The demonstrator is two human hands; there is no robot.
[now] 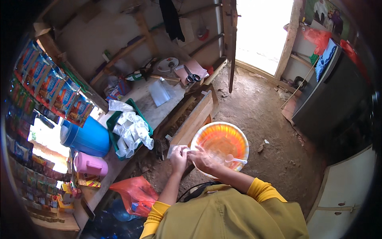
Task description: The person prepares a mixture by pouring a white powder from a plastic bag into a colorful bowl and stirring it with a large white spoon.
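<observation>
My left hand (pixel 179 159) and my right hand (pixel 203 159) meet at the near left rim of an orange and white plastic basin (pixel 247 146). Between their fingers is a small whitish thing (pixel 185 150), perhaps a plastic bag; the fingers hide most of it. A pale pink plastic spoon (pixel 235 159) rests in the basin, its handle reaching the right rim. To the left, a green plastic basket (pixel 111 127) holds several filled clear plastic bags (pixel 129 131), some hanging over its edge.
A wooden bench (pixel 176 94) carries scissors (pixel 192 76) and a stack of clear plastic sheets or bags (pixel 159 92). A blue bucket (pixel 89 137) and pink jug (pixel 92 164) stand left. A red plastic bag (pixel 137 192) lies near my left arm. A dark refrigerator (pixel 334 98) stands right.
</observation>
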